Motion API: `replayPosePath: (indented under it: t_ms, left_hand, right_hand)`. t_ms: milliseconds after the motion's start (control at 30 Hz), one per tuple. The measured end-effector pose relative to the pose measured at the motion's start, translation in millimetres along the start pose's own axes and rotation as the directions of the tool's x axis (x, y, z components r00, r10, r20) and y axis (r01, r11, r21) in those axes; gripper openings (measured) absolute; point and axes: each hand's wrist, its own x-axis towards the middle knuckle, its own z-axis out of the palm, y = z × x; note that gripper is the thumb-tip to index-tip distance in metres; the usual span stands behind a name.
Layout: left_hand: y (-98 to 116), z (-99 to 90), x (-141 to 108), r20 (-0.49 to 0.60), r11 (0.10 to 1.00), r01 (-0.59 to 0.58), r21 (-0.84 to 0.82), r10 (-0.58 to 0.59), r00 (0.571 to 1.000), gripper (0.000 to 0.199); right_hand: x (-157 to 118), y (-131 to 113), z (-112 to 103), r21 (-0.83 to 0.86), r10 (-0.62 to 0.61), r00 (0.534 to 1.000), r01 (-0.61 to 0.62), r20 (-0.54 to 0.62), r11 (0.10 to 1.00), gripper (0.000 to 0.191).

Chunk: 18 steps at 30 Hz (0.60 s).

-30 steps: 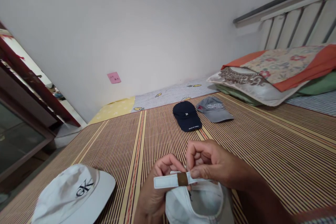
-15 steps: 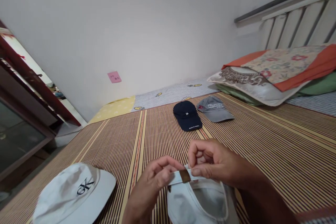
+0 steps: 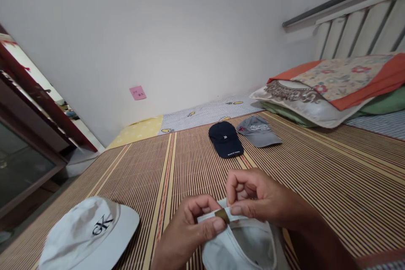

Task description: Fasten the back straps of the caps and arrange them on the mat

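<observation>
A pale cap [image 3: 221, 247] is at the bottom centre with its back opening facing up. Its strap runs through a brown metal buckle [image 3: 222, 215]. My left hand [image 3: 191, 228] pinches the strap at the buckle, thumb over its lower edge. Just right of the buckle, my right hand [image 3: 253, 194] grips the strap between thumb and curled fingers. A white cap [image 3: 82, 236] with dark letters lies at the lower left. Farther back, a navy cap [image 3: 224, 138] sits beside a grey cap [image 3: 257, 131].
A striped mat [image 3: 142, 168] covers the bed. Pillows [image 3: 300, 103] and an orange floral cloth [image 3: 348, 74] are piled at the right, below a radiator [image 3: 360, 27]. A pink note [image 3: 138, 93] is on the wall. A glass-fronted cabinet [image 3: 22, 168] stands at the left.
My left hand has shifted right along the strap, its thumb now at the buckle. The buckle has tilted slightly. My right hand has barely moved.
</observation>
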Motion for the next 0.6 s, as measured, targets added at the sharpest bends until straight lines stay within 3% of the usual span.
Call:
replayPosePath:
  t_ms: [233,467,600]
  left_hand:
    - [-10.9,1.9,4.1,0.021,0.985,0.011,-0.174,-0.008,1.000,0.043]
    - [-12.4,7.1,7.8,0.049,0.960,0.019,-0.278,-0.006,0.999,0.042]
    - [-10.3,-1.4,6.2,0.020,0.950,-0.017,-0.312,0.024,1.000,0.041]
  right_hand:
    - [2.5,7.1,-2.6,0.135,-0.021,0.999,0.017,0.027,0.991,0.032]
    - [5.2,11.8,-4.9,0.151,-0.053,0.998,0.050,0.019,0.987,0.038]
    - [4.2,13.6,-8.1,0.140,-0.065,0.996,0.056,0.062,0.989,0.034]
